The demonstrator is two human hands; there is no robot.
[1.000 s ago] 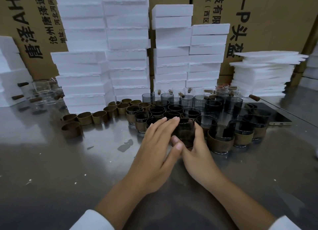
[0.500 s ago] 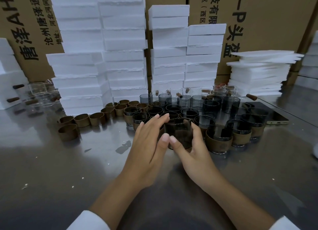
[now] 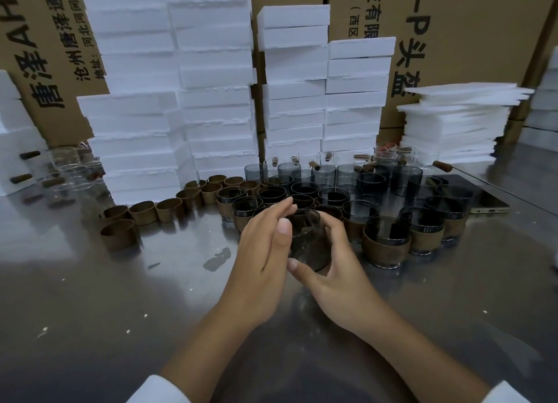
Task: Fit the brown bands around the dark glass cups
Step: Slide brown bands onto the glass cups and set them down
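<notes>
Holding the dark glass cup (image 3: 306,242) tilted just above the steel table (image 3: 90,297), we had our right hand (image 3: 338,269) curled round it, thumb low by the base and fingers behind the far wall. Our left hand (image 3: 262,251) lay straight-fingered against the cup's left side, gripping nothing. No brown showed on this cup, so we judged it bare and its band not yet fetched. The loose brown bands (image 3: 143,212) sat in a row well to the left, beside the white foam blocks (image 3: 211,100). The banded cups (image 3: 386,242) stood just to the right, each band round the lower half. To do the step well, we thought the right hand should shift toward the rim and free the lower wall. The left could then pick one band and slide it on squarely and level. Smooth glass could slip, so working low over the table seemed wise.
</notes>
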